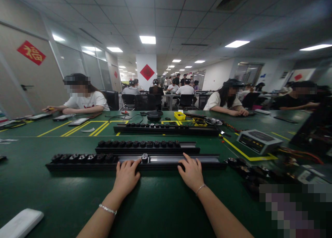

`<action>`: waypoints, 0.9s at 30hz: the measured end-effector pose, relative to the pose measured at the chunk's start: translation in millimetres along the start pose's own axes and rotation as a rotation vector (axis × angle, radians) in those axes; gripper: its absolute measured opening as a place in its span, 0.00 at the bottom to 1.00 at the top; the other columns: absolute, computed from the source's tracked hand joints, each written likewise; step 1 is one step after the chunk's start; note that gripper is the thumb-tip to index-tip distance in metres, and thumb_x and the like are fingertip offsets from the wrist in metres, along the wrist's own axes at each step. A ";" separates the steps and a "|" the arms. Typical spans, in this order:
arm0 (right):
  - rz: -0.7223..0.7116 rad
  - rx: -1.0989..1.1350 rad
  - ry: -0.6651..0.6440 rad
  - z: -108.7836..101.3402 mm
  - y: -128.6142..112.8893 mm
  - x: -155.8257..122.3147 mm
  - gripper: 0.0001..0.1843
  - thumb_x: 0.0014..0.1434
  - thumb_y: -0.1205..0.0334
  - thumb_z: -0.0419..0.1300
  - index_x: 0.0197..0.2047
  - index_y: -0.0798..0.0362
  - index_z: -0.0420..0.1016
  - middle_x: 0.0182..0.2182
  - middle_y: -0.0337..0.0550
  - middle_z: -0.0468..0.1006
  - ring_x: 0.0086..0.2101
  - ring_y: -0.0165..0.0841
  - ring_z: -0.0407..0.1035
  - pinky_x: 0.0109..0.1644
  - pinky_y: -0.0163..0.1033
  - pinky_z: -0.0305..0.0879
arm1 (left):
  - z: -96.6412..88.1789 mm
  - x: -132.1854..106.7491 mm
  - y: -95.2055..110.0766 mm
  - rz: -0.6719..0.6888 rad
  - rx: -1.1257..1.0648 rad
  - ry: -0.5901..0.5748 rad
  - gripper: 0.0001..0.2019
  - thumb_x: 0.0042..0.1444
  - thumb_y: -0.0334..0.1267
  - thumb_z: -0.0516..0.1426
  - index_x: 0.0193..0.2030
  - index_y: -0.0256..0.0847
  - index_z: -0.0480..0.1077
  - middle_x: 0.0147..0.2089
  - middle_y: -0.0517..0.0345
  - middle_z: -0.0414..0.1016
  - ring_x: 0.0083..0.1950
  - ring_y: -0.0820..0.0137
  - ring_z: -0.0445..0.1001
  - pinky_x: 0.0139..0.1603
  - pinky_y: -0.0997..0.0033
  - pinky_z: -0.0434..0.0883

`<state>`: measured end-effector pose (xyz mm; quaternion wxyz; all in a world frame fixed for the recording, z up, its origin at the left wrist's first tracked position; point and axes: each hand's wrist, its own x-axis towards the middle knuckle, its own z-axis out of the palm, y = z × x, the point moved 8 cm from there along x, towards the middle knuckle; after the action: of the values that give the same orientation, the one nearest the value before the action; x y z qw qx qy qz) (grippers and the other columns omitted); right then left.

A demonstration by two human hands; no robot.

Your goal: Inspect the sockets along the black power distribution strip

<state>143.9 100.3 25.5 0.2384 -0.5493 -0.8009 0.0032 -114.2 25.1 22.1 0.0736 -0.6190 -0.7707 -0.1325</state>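
Note:
A long black track rail (166,166) lies across the green table in front of me, its metallic channel facing up. Several small black socket modules (83,157) stand in a row at its left end. One lone socket module (144,158), with a pale face, sits near the rail's middle. My left hand (127,177) rests on the rail just left of that module, fingers spread, the index fingertip close to it; whether it touches, I cannot tell. Farther right, my right hand (192,174) lies over the front edge with fingers apart and nothing in them.
Behind lie a second rail (192,149) and a third rail (166,131), both with modules. A grey power supply box (259,140) and loose modules (246,170) are at right. A white device (22,224) lies front left. Several people sit across the table.

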 end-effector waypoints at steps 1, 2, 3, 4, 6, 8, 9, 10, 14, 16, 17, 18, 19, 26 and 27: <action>0.000 0.002 -0.002 -0.1 0.0 0.0 0.13 0.56 0.54 0.50 0.40 0.45 0.73 0.57 0.41 0.62 0.50 0.37 0.60 0.59 0.52 0.39 | 0.2 0.0 0.1 0.000 0.001 -0.001 0.25 0.50 0.36 0.49 0.57 0.50 0.60 0.50 0.55 0.68 0.56 0.62 0.60 0.62 0.48 0.43; 0.002 0.003 -0.005 -0.2 -0.1 0.0 0.13 0.56 0.54 0.50 0.40 0.45 0.73 0.57 0.41 0.62 0.50 0.37 0.60 0.59 0.52 0.39 | 0.4 0.0 0.2 0.001 0.001 -0.002 0.25 0.50 0.36 0.49 0.57 0.50 0.60 0.50 0.54 0.68 0.56 0.62 0.60 0.62 0.48 0.43; 0.004 0.003 -0.008 -0.3 -0.1 0.0 0.13 0.56 0.54 0.50 0.40 0.45 0.73 0.57 0.41 0.62 0.50 0.37 0.60 0.59 0.52 0.39 | 0.5 0.0 0.4 0.001 0.001 -0.001 0.25 0.50 0.36 0.49 0.57 0.51 0.60 0.51 0.54 0.68 0.56 0.62 0.60 0.62 0.48 0.43; 0.006 0.002 -0.012 -0.5 -0.2 0.0 0.13 0.56 0.54 0.50 0.40 0.46 0.73 0.57 0.41 0.62 0.50 0.37 0.60 0.59 0.52 0.39 | 0.5 0.0 0.6 0.002 0.001 0.001 0.25 0.50 0.37 0.49 0.57 0.51 0.60 0.51 0.54 0.68 0.56 0.61 0.60 0.61 0.47 0.43; 0.008 -0.003 -0.015 -1.1 -0.6 -0.1 0.13 0.56 0.55 0.50 0.40 0.46 0.73 0.57 0.41 0.62 0.50 0.37 0.60 0.59 0.53 0.39 | 0.2 -0.1 1.2 0.005 0.001 0.005 0.25 0.50 0.37 0.49 0.57 0.52 0.60 0.51 0.55 0.68 0.55 0.61 0.60 0.61 0.47 0.43; 0.010 -0.007 -0.021 -1.4 -0.9 -0.1 0.13 0.56 0.54 0.50 0.40 0.46 0.73 0.58 0.41 0.61 0.50 0.38 0.60 0.59 0.53 0.39 | 0.0 -0.1 1.1 0.000 0.002 0.001 0.25 0.50 0.37 0.49 0.57 0.52 0.60 0.51 0.55 0.68 0.55 0.61 0.60 0.61 0.46 0.43; 0.011 -0.007 -0.024 -1.5 -1.0 -0.2 0.13 0.56 0.54 0.50 0.40 0.46 0.73 0.58 0.41 0.61 0.50 0.38 0.60 0.59 0.53 0.39 | 0.0 0.0 1.1 -0.004 0.002 -0.006 0.25 0.50 0.37 0.49 0.57 0.52 0.60 0.51 0.55 0.68 0.55 0.61 0.60 0.61 0.47 0.42; 0.013 -0.005 -0.025 -1.6 -0.9 -0.3 0.13 0.56 0.54 0.50 0.40 0.46 0.73 0.58 0.41 0.62 0.50 0.38 0.60 0.59 0.53 0.39 | 0.1 0.0 1.1 -0.006 0.002 -0.012 0.25 0.50 0.37 0.49 0.57 0.52 0.60 0.51 0.54 0.68 0.56 0.61 0.60 0.61 0.47 0.42; 0.013 0.007 -0.017 -2.1 -0.8 -0.5 0.14 0.56 0.54 0.50 0.40 0.46 0.73 0.58 0.41 0.62 0.50 0.38 0.60 0.59 0.53 0.39 | -1.3 -0.1 2.4 -0.001 0.000 -0.016 0.25 0.50 0.37 0.49 0.58 0.51 0.60 0.51 0.54 0.68 0.56 0.61 0.60 0.62 0.46 0.42; 0.013 0.008 -0.018 -1.6 -0.6 -0.4 0.14 0.56 0.54 0.50 0.40 0.46 0.73 0.58 0.41 0.62 0.50 0.38 0.60 0.59 0.53 0.39 | -1.6 -0.3 3.2 -0.002 0.003 -0.021 0.26 0.50 0.37 0.49 0.58 0.52 0.59 0.51 0.54 0.68 0.56 0.61 0.60 0.61 0.46 0.42; 0.013 0.008 -0.021 -1.2 -0.5 -0.3 0.14 0.56 0.54 0.50 0.40 0.46 0.73 0.58 0.41 0.61 0.51 0.38 0.60 0.59 0.53 0.39 | -1.5 -0.4 3.6 -0.003 0.006 -0.026 0.26 0.50 0.37 0.49 0.58 0.53 0.59 0.51 0.54 0.68 0.56 0.61 0.59 0.61 0.46 0.42; 0.014 0.007 -0.024 -0.9 -0.3 -0.2 0.14 0.56 0.54 0.50 0.40 0.46 0.73 0.58 0.41 0.61 0.51 0.38 0.60 0.59 0.53 0.39 | -1.6 -0.5 4.1 -0.004 0.012 -0.033 0.26 0.50 0.37 0.49 0.58 0.53 0.59 0.50 0.54 0.68 0.56 0.60 0.59 0.61 0.46 0.42; 0.014 0.006 -0.026 -0.7 -0.2 -0.1 0.14 0.56 0.54 0.50 0.40 0.46 0.73 0.58 0.41 0.61 0.51 0.38 0.60 0.59 0.53 0.39 | -1.9 -0.4 4.5 -0.006 0.018 -0.038 0.26 0.50 0.37 0.49 0.59 0.54 0.58 0.50 0.54 0.68 0.56 0.60 0.59 0.61 0.45 0.43; 0.016 0.005 -0.019 -1.6 -0.3 -0.3 0.14 0.56 0.54 0.50 0.40 0.45 0.73 0.58 0.41 0.62 0.51 0.38 0.60 0.59 0.53 0.38 | -5.0 5.2 9.3 0.008 0.055 -0.106 0.25 0.50 0.38 0.49 0.57 0.52 0.60 0.49 0.52 0.70 0.54 0.57 0.63 0.58 0.40 0.46; 0.017 0.001 -0.016 -1.9 -0.3 -0.4 0.13 0.56 0.54 0.50 0.40 0.45 0.73 0.57 0.40 0.62 0.51 0.37 0.60 0.59 0.53 0.39 | -4.9 6.0 11.6 0.022 0.051 -0.110 0.24 0.50 0.38 0.48 0.56 0.51 0.61 0.48 0.52 0.70 0.54 0.57 0.63 0.58 0.40 0.46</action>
<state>144.5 99.4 27.2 0.2322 -0.5558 -0.7982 0.0101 -104.5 31.6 29.7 0.0484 -0.6318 -0.7697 -0.0777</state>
